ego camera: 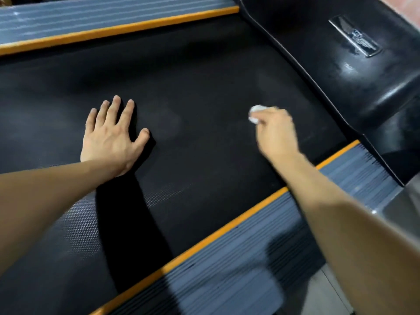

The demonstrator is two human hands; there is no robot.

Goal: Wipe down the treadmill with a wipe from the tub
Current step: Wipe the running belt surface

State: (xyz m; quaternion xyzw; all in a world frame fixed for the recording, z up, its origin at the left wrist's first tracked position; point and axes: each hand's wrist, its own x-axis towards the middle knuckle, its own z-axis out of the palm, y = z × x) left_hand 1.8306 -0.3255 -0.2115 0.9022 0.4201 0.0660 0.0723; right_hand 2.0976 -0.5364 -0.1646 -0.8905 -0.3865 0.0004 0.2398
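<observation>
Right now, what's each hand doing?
Left hand: open, flat on the treadmill belt.
Right hand: fingers closed on a white wipe.

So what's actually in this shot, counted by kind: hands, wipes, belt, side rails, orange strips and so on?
Hands: 2, left hand flat on the belt, right hand gripping the wipe
Wipes: 1, white wipe
Treadmill belt: 1, black belt
Grey ribbed side rails: 2, far, near
Orange strips: 2, far, near
Black motor cover: 1
Total: 9
</observation>
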